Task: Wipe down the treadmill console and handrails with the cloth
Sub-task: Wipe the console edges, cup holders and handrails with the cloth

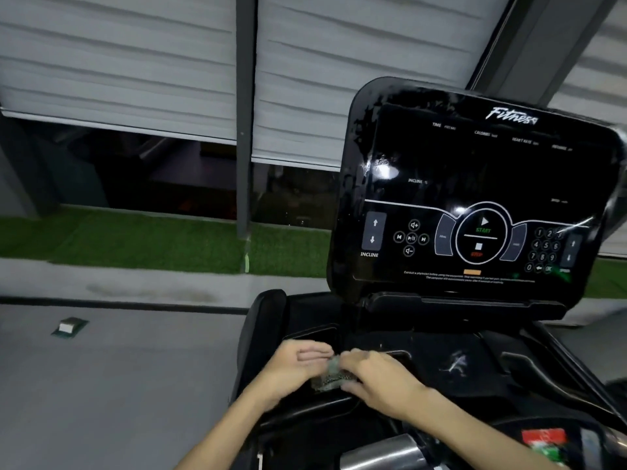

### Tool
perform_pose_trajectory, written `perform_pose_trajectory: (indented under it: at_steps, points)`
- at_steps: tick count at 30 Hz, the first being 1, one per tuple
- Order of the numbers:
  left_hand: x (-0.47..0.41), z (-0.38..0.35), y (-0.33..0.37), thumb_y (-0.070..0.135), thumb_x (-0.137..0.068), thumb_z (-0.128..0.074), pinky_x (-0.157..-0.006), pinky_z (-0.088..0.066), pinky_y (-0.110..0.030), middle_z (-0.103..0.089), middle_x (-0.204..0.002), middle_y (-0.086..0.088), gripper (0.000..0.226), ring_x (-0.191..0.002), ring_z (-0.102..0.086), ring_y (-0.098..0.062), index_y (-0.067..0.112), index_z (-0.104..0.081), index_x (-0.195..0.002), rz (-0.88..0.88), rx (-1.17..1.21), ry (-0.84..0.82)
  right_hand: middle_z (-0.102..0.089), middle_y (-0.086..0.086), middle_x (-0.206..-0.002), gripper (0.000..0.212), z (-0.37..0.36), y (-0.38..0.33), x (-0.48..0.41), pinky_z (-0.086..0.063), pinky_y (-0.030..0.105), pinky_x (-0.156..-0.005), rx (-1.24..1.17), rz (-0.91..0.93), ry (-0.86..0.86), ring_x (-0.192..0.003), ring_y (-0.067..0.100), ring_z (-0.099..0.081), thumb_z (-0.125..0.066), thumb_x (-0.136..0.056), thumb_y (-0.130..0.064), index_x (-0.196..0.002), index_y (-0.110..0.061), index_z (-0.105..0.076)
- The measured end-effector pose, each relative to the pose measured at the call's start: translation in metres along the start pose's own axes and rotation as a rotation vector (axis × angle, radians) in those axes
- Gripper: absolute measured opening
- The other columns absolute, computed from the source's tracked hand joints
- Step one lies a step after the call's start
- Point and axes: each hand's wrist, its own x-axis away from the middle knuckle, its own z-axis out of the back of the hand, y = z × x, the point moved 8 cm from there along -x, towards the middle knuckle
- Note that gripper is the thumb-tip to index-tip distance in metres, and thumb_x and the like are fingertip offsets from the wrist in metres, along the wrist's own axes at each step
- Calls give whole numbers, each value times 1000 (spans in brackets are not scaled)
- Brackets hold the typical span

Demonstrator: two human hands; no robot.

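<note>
A black treadmill console (475, 184) with a dark screen and printed buttons stands at the right. Below it is the black tray deck (451, 364). Over the deck's left part my left hand (295, 368) and my right hand (376, 374) meet, and both pinch a small grey-green cloth (330, 376) bunched between them. Most of the cloth is hidden by my fingers. A metal handrail grip (383, 452) shows at the bottom edge.
A red and green safety tag (543, 442) sits at the bottom right of the treadmill. Grey floor lies to the left with a small floor box (69, 326). Beyond are a green turf strip (135, 239), dark windows and lowered blinds (118, 62).
</note>
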Motion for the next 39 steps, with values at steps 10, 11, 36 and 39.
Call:
perform_pose_trajectory:
  at_steps: [10,11,36,39]
  points:
    - [4,9,267,12,-95,-52,-92,-43,-33,-62,-114,-15,28,-106,-53,-23,1,-63,-117,-1212,-982,744,-59,11,-106,30,-12,-20,-9,-45,35,-81,446,91,-25,-91,26,-58,-47,-89,-12,-118,-7,-53]
    - [-8,-3,271,15,-96,-51,-104,-39,-35,-57,-128,-16,36,-120,-49,-26,0,-58,-127,-1204,-1062,685,-60,11,-106,29,-14,-20,-10,-46,34,-83,475,97,-21,-94,26,-59,-49,-88,-15,-115,-7,-55]
    - [-62,-17,247,33,-101,-31,-122,-12,-39,-20,-161,-16,62,-150,-16,-28,-2,-23,-152,-1016,-1463,604,-32,10,-154,58,-63,-82,-33,-37,50,-108,-36,465,-229,-139,30,-34,-42,-91,12,-143,-14,-42]
    - [-60,-18,247,33,-102,-29,-122,-13,-39,-19,-161,-16,62,-150,-16,-28,-1,-22,-152,-1008,-1482,601,-31,14,-153,60,-56,-93,-36,-42,54,-100,-1,468,-248,-136,36,-36,-40,-89,13,-142,-15,-44]
